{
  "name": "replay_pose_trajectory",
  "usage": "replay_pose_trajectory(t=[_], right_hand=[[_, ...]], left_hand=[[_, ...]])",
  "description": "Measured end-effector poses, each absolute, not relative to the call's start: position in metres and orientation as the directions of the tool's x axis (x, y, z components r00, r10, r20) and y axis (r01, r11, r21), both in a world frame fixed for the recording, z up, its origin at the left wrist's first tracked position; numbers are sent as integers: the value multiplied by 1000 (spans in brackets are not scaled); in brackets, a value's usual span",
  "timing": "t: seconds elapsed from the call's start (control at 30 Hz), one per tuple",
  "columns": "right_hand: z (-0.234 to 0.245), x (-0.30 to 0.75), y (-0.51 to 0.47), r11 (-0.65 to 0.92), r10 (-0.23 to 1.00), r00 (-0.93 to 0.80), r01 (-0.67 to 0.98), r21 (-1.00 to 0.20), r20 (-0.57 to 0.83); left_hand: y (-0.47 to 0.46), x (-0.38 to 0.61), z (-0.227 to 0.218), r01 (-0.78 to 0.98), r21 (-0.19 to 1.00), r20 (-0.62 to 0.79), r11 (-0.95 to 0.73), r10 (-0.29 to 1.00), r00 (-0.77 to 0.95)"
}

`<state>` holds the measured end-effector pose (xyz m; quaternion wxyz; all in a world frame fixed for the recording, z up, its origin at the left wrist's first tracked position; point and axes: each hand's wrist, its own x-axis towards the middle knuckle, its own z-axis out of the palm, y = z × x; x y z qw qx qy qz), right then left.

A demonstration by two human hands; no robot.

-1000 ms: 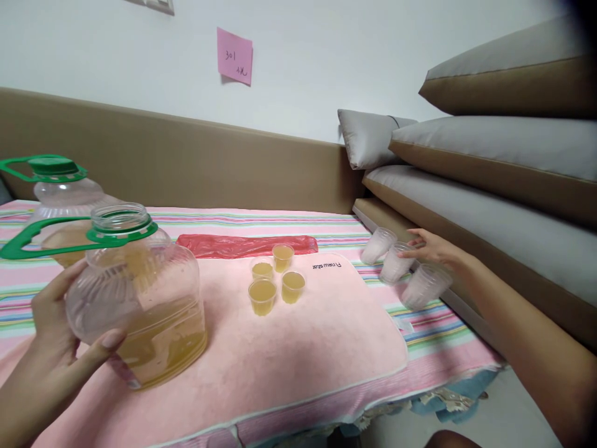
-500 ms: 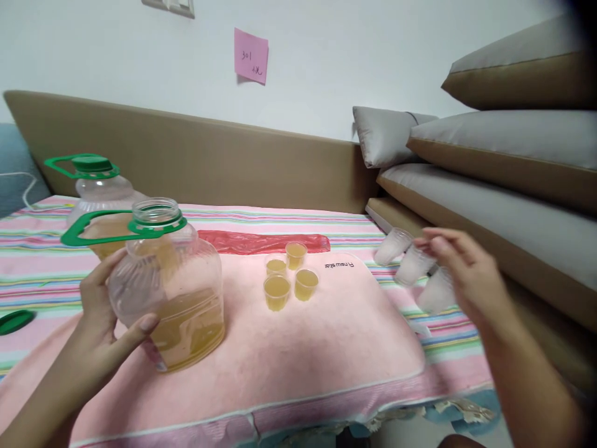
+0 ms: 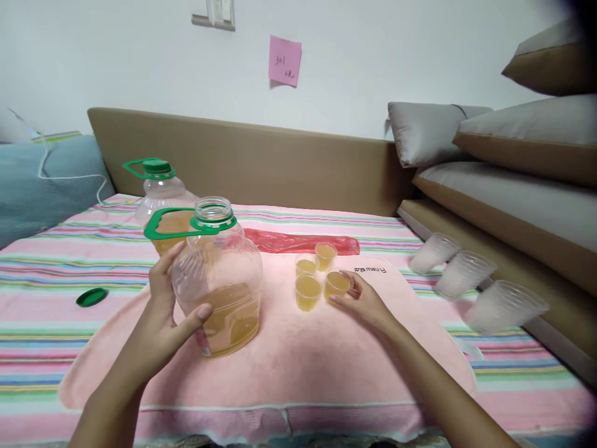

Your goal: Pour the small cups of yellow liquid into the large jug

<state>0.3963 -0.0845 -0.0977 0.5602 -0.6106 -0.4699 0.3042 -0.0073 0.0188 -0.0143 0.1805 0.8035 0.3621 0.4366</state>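
Note:
My left hand [image 3: 163, 317] grips the side of a clear plastic jug [image 3: 217, 280]. The jug stands uncapped on a pink cloth [image 3: 303, 367], tilted slightly if at all, with yellow-brown liquid in its lower half and a green ring handle pointing left. My right hand [image 3: 366, 302] has thumb and fingers around the nearer right one of several small clear cups, a filled plastic cup [image 3: 336, 287]. Close beside it stand a filled front-left cup [image 3: 308, 294], a back-left cup [image 3: 306, 266] and a back-right cup [image 3: 325, 256], all holding yellow liquid.
A capped second jug [image 3: 161, 193] stands behind the first. A green cap [image 3: 92, 297] lies at left. Stacks of clear cups [image 3: 506, 308] lie at right beside piled cushions [image 3: 513, 186]. Behind the filled cups is a red plastic bag [image 3: 303, 242].
My right hand has moved left from the cup stacks to a filled cup and closed around it. My left hand stays on the jug. The view has shifted left.

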Motion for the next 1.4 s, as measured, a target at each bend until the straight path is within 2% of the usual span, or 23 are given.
replay_pose_trajectory(t=[0.33,0.6,0.87,1.03,1.2,1.4], right_hand=[[-97,383,-85,126,898,418,51,-991,136],[-87,396,-88,216,832,503,92,-972,233],[-22,392,-95,365,799,454,156,-918,395],[25,370,-83,380,827,405,111,-919,390],[71,333,-62,432,864,275,29,-901,423],[102,291,-39,470,874,136,12,-883,467]], left_hand=[[16,-7,-12,413,601,582,-685,729,361],[16,-6,-13,375,626,585,-684,730,354],[13,-1,-8,356,657,560,-665,746,360],[11,0,-8,327,667,564,-669,741,366],[8,0,-7,325,677,552,-660,748,369],[5,1,-7,265,722,532,-639,758,379]])
